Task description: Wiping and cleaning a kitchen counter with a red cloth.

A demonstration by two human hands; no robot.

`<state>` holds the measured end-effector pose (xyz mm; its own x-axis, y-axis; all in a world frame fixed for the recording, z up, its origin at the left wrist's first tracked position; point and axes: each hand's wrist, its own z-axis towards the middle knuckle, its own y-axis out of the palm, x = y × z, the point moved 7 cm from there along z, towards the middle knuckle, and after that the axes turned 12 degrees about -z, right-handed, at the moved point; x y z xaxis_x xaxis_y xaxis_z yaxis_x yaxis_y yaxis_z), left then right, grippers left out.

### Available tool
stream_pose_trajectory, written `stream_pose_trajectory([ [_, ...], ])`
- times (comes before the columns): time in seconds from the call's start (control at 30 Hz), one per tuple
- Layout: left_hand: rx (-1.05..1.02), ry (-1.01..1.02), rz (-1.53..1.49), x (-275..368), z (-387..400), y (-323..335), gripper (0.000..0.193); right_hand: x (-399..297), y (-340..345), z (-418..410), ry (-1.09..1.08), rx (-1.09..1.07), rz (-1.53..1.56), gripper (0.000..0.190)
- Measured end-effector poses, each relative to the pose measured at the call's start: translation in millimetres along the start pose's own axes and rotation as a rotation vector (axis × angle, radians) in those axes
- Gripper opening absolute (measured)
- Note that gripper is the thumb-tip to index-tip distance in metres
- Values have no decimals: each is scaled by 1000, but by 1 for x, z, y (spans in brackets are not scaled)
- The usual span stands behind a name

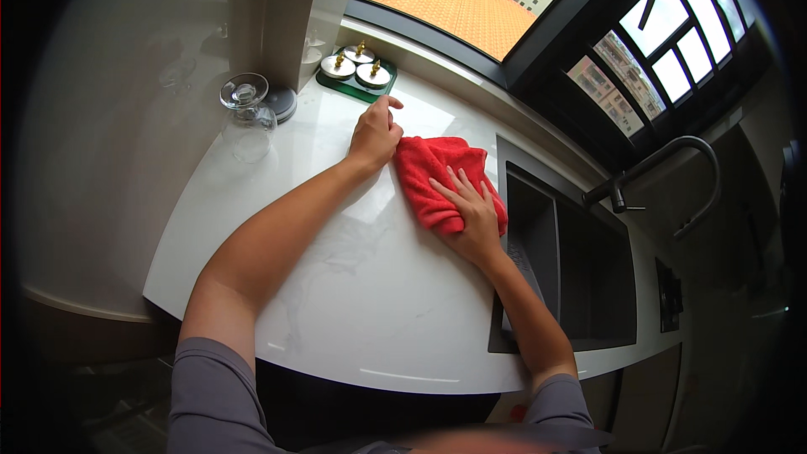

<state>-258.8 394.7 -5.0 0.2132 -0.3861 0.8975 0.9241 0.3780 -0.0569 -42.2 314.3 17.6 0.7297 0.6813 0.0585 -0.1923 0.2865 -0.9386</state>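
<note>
A folded red cloth (pixel 435 170) lies on the white marbled countertop (pixel 372 302), close to the left rim of the sink. My right hand (pixel 470 211) rests on top of it, palm down with the fingers spread. At the cloth's upper left corner is my left hand (pixel 377 131), its fingers loosely curled; whether it pinches the cloth's edge cannot be told. Just beyond that hand stands a green tray (pixel 345 86) with several jars under silvery lids with gold knobs.
An upturned stemmed glass (pixel 244 98) and a round dark-lidded thing (pixel 280 104) stand by the left wall. On the right are the dark double-basin sink (pixel 592 284) and a black faucet (pixel 649 170). A window (pixel 447 0) runs behind the counter.
</note>
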Motion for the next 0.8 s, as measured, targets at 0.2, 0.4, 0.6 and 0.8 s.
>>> stream_pose_trajectory([
  [0.2, -18, -15, 58, -5, -2, -7, 30, -91, -54, -110, -121, -134, 81, 71],
  [0.4, -49, -22, 63, -1, -3, 0, 29, -95, -69, -131, -47, -206, 70, 74],
  [0.6, -44, -1, 82, -2, -4, -3, 29, -44, -39, -72, -15, -103, 38, 78],
  [0.8, -35, 34, 53, -1, -1, 2, 29, 46, 14, 24, 173, 33, -118, 70],
])
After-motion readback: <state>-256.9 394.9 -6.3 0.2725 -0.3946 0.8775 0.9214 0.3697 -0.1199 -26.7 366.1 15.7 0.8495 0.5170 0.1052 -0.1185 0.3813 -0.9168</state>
